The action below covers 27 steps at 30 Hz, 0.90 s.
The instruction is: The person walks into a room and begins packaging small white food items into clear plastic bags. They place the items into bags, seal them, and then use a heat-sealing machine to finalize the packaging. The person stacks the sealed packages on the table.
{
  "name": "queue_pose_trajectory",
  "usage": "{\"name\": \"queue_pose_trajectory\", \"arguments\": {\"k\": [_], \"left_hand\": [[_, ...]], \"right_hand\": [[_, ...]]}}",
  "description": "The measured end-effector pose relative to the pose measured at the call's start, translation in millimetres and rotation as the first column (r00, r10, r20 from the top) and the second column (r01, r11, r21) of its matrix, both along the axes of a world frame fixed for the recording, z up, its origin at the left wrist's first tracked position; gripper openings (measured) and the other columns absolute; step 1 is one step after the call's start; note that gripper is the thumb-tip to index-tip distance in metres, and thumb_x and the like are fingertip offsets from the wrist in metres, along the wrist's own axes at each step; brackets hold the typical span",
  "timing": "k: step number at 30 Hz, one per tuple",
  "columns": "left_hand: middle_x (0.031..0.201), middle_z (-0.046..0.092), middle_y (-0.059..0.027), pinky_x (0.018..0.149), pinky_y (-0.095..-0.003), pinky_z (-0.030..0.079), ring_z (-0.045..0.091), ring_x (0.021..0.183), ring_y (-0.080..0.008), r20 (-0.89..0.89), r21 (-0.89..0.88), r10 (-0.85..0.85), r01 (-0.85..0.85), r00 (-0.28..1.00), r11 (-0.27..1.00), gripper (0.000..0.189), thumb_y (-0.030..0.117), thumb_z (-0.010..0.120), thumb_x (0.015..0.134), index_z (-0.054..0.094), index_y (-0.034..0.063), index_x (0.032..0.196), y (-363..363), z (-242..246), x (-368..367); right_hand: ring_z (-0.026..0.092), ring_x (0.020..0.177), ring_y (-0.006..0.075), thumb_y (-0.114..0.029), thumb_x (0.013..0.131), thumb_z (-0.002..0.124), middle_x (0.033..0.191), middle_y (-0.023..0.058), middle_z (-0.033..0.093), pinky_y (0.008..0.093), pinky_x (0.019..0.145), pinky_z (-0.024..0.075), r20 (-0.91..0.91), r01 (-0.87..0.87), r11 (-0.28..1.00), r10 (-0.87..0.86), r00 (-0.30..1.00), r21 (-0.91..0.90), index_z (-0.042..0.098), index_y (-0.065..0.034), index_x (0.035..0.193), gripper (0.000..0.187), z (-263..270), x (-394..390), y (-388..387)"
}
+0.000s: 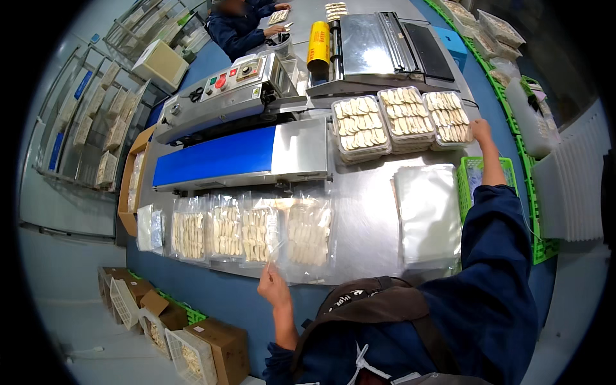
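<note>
My left hand pinches the edge of a clear plastic bag at the table's near edge. That bag holds a tray of pale slices; the slices look hazy through the film. To its left lie several similar bagged trays in a row. My right hand is reached out far right, fingers curled on the side of a clear tray of pale slices. This tray tops the rightmost of several stacks, beside the middle stack and the left stack.
A band sealer with a blue conveyor belt stands behind the bags. Flat clear bags lie near a green basket. Farther back are a film-wrapping machine with a yellow roll, and a co-worker.
</note>
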<state>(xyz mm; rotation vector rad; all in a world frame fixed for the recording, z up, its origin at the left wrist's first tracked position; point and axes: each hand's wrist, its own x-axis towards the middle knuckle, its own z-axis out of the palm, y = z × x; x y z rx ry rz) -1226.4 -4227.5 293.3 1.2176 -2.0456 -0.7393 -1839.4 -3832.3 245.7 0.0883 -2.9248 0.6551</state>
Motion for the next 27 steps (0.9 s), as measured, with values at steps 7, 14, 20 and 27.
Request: {"name": "queue_pose_trajectory", "arguments": {"k": [7, 14, 20, 27], "left_hand": [[0.072, 0.062, -0.0107, 0.058, -0.0258, 0.045, 0.054, 0.062, -0.0112, -0.138, 0.018, 0.126, -0.125, 0.982, 0.992, 0.018, 0.008, 0.050, 0.084, 0.059, -0.0069, 0.091, 11, 18, -6], [0.070, 0.062, -0.0111, 0.058, -0.0279, 0.046, 0.055, 0.058, -0.0138, -0.192, -0.087, 0.168, -0.187, 0.967, 0.978, 0.017, 0.012, 0.061, 0.076, 0.062, -0.0002, 0.089, -4, 24, -21], [0.057, 0.053, -0.0131, 0.048, -0.0319, 0.041, 0.048, 0.046, -0.0232, -0.226, -0.024, 0.031, -0.037, 0.974, 0.999, 0.021, 0.021, 0.067, 0.073, 0.059, 0.0017, 0.072, 0, 31, -26], [0.069, 0.061, -0.0107, 0.058, -0.0244, 0.045, 0.057, 0.064, -0.0107, -0.427, 0.006, -0.098, 0.111, 0.899, 0.994, 0.017, 0.011, 0.063, 0.078, 0.059, -0.0022, 0.088, -16, 2, 4]], "right_hand": [[0.047, 0.058, 0.0134, -0.022, 0.081, 0.053, 0.062, 0.0039, 0.050, 0.0298, 0.054, 0.0393, 0.001, -0.141, 0.848, 0.164, 0.986, -0.511, 0.056, -0.0021, 0.075, 0.021, 54, 33, -19], [0.050, 0.070, 0.0084, -0.021, 0.086, 0.048, 0.078, -0.0007, 0.056, 0.0215, 0.064, 0.0392, -0.057, -0.423, 0.577, 0.544, 0.837, -0.699, 0.056, -0.0044, 0.087, 0.018, 189, 189, -85], [0.048, 0.062, 0.0068, -0.014, 0.076, 0.055, 0.068, -0.0008, 0.054, 0.0201, 0.055, 0.0380, 0.333, -0.156, 0.352, 0.933, 0.133, -0.923, 0.058, -0.0035, 0.073, 0.012, 142, 390, -224], [0.046, 0.054, 0.0101, -0.008, 0.074, 0.051, 0.061, 0.0028, 0.052, 0.0233, 0.050, 0.0374, 0.482, -0.018, 0.546, 0.754, 0.446, -0.838, 0.056, 0.0005, 0.068, 0.011, 93, 445, -234]]}}
